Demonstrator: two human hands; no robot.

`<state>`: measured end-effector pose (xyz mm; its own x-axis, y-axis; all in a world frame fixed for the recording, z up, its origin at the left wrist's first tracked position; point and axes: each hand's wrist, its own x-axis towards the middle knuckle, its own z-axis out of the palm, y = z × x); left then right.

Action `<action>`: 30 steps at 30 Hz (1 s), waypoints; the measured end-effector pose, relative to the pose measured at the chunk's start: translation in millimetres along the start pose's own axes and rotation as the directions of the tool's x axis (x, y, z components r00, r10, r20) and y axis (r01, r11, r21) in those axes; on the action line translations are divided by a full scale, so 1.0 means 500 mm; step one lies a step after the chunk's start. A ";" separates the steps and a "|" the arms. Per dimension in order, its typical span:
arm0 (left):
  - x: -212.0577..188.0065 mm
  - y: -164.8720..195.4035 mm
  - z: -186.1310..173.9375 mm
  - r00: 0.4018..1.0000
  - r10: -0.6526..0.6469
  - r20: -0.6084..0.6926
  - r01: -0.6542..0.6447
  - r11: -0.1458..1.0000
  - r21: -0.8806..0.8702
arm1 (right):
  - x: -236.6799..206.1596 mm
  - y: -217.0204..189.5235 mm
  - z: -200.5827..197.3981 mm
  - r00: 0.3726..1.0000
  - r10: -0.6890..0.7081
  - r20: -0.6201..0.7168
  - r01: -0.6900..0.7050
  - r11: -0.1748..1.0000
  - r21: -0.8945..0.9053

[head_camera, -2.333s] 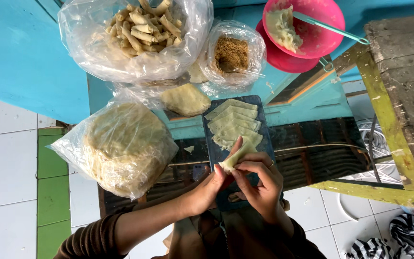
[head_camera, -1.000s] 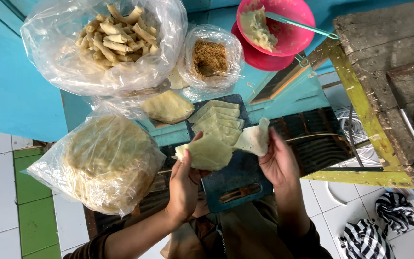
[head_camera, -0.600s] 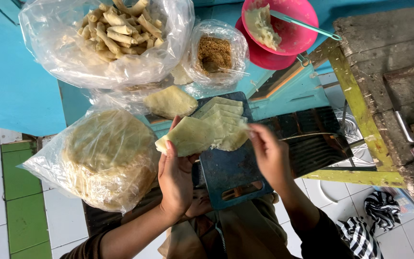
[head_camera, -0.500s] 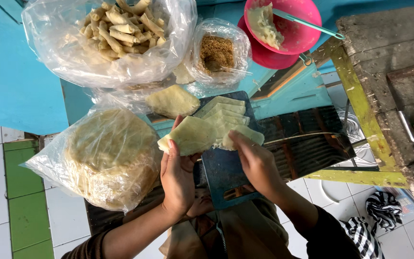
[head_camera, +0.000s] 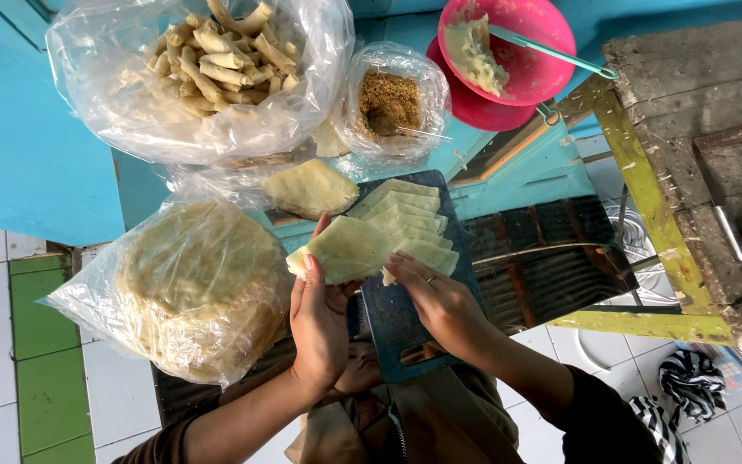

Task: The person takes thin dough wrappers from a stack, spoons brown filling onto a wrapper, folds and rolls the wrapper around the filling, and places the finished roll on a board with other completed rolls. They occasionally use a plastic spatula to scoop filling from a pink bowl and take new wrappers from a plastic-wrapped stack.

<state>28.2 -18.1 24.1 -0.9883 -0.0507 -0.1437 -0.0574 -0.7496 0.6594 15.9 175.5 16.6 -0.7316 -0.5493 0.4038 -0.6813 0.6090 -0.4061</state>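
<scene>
My left hand (head_camera: 319, 322) holds up a pale square wrapper sheet (head_camera: 345, 249) flat across its fingers. My right hand (head_camera: 440, 301) rests its fingertips on a folded wrapper piece (head_camera: 429, 254) at the near end of a row of folded wrappers (head_camera: 401, 210) lying on a dark blue board (head_camera: 405, 331). The board leans over my lap.
A plastic bag of round wrappers (head_camera: 195, 288) sits at left. Behind are a bag of rolled pieces (head_camera: 208, 60), a small bag of brown crumbs (head_camera: 388, 103), a folded sheet (head_camera: 307, 189) and a pink bowl (head_camera: 543, 69) with filling and a spoon. A wooden bench (head_camera: 706, 163) stands at right.
My right hand set its folded piece down at the end of the row on the board. My left hand kept the flat wrapper and moved slightly left.
</scene>
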 end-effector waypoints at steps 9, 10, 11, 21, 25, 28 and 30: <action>-0.004 0.008 0.010 0.999 0.005 0.046 -0.005 1.000 -0.010 | -0.011 0.009 0.012 0.987 0.155 0.032 -0.159 0.975 0.155; -0.005 0.010 0.011 0.998 -0.007 0.059 0.006 1.000 0.011 | -0.013 0.011 0.011 0.978 0.199 0.058 -0.206 0.959 0.192; -0.006 0.013 0.013 0.997 -0.017 0.071 0.015 0.999 0.032 | -0.015 0.012 0.008 0.979 0.198 0.039 -0.201 0.949 0.243; -0.020 0.008 0.012 0.972 -0.134 0.194 0.122 0.990 0.077 | -0.003 -0.008 -0.038 0.936 0.336 -0.102 -0.235 0.816 0.528; -0.025 0.000 0.005 0.950 -0.140 0.280 0.109 0.987 0.122 | 0.004 0.024 -0.026 0.878 0.403 0.258 -0.392 0.296 0.871; -0.021 -0.012 0.006 0.974 -0.133 0.185 0.105 0.983 0.152 | -0.011 0.035 -0.016 0.880 0.432 0.199 -0.370 0.358 0.857; -0.022 -0.023 0.007 0.992 -0.082 0.094 0.062 0.978 0.201 | -0.014 0.033 -0.015 0.851 0.521 0.073 -0.335 0.428 0.839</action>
<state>39.2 -6.6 20.6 -0.9892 0.0728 -0.1276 -0.1456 -0.6031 0.7843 10.3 193.6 13.0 -0.9788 -0.1920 0.0717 -0.0661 -0.0354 -0.9972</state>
